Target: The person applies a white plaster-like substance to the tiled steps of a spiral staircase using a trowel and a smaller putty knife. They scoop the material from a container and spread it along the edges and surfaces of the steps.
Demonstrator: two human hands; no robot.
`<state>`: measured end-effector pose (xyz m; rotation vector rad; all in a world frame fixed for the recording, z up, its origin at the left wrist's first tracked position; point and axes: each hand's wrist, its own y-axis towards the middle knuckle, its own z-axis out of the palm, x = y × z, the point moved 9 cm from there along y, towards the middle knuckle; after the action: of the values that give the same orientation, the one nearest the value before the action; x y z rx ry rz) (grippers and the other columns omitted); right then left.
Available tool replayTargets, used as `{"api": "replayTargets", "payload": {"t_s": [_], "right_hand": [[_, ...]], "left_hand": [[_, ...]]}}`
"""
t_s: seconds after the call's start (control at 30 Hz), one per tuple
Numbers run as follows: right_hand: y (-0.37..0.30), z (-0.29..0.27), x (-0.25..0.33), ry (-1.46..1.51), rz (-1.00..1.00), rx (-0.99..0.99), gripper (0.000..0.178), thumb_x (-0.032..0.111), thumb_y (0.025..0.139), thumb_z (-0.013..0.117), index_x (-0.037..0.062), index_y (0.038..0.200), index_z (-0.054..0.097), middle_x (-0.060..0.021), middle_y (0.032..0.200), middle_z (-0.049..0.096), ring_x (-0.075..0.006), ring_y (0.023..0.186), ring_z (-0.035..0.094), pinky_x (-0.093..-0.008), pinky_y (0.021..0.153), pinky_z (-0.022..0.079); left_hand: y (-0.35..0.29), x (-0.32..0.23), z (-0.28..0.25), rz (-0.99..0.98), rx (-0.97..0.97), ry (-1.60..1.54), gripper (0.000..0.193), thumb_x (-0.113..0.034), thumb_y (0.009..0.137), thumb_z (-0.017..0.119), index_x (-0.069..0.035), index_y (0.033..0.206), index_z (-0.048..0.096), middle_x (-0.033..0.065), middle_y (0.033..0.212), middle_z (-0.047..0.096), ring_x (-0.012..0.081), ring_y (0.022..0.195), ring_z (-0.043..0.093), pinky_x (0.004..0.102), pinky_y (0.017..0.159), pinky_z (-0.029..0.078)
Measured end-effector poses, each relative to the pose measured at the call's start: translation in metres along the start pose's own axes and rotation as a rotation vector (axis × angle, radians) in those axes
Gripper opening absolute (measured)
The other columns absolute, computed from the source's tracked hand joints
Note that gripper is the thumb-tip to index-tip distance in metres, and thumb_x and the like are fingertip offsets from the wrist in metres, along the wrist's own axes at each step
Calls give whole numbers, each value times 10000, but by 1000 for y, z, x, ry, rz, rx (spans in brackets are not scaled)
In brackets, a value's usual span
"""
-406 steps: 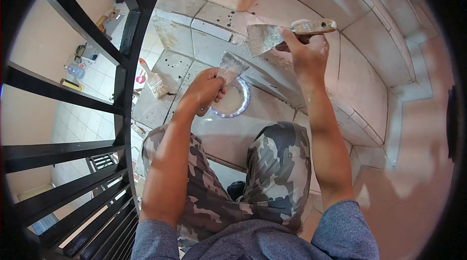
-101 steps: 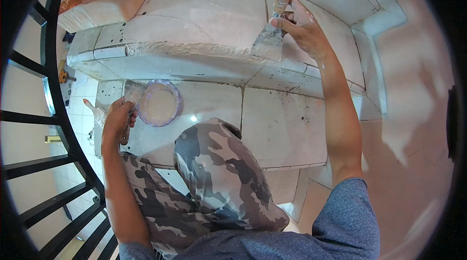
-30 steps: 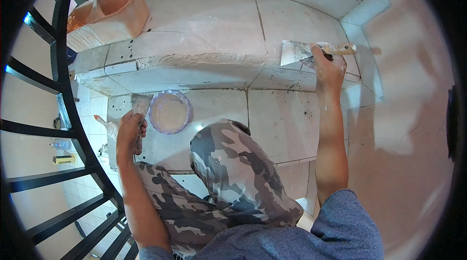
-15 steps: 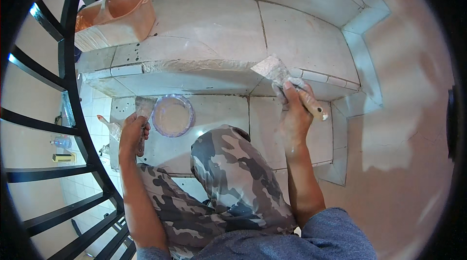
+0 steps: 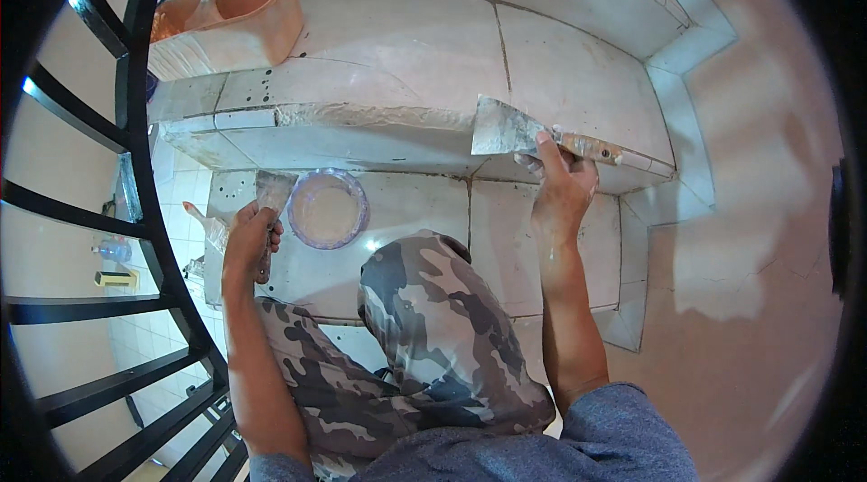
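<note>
At step edge: scraper [image 5: 510, 132] gripped by right hand [image 5: 562, 189].
Left hand [image 5: 248, 238]: closed on second scraper [image 5: 271, 193].
Advice: blade is best kept flat along the edge.

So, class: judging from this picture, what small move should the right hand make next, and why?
Probably draw the putty knife leftward along the step edge. The right hand holds its blade against that edge, where rough filler shows to the left, while the left hand holds a second scraper beside the bowl.
</note>
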<state>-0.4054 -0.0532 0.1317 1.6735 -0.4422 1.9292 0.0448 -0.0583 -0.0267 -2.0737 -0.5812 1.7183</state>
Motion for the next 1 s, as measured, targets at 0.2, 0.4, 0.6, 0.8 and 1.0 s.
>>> {"api": "replayTargets", "payload": {"t_s": [0.2, 0.4, 0.6, 0.8, 1.0], "right_hand": [[29, 19, 11, -189, -2, 116, 293, 98, 862, 742, -88, 1043, 607, -157, 952, 677, -196, 816, 671, -334, 684, 621], [34, 42, 8, -222, 23, 239, 256, 115, 893, 739, -41, 1045, 603, -104, 894, 671, -173, 755, 661, -320, 666, 604], [40, 27, 5, -229, 13, 182, 266, 103, 886, 744, -34, 1063, 602, -101, 918, 662, -172, 789, 665, -325, 679, 615], [48, -3, -2, -201, 37, 107, 274, 90, 872, 753, -19, 1065, 592, -80, 922, 653, -170, 813, 661, -338, 710, 623], [45, -30, -1, -141, 52, -10, 274, 78, 861, 756, -13, 1057, 588, -78, 928, 657, -170, 817, 664, -342, 714, 622]], "left_hand": [[4, 3, -2, 8, 11, 11, 194, -243, 891, 533, -51, 880, 551, 43, 700, 556, 131, 553, 498, 284, 528, 439], [5, 4, 1, -11, 0, 17, 192, -228, 893, 527, -41, 872, 565, 40, 698, 560, 122, 558, 503, 282, 536, 441], [2, 1, 3, -11, 13, 5, 191, -222, 889, 533, -34, 877, 566, 42, 704, 561, 120, 571, 510, 285, 545, 440], [2, 3, 2, -15, 18, 16, 195, -231, 905, 543, -37, 889, 560, 39, 710, 560, 119, 580, 508, 284, 548, 439], [2, 3, 3, -31, 14, 30, 182, -229, 910, 544, -50, 885, 562, 39, 711, 563, 118, 583, 512, 286, 544, 438]]}}
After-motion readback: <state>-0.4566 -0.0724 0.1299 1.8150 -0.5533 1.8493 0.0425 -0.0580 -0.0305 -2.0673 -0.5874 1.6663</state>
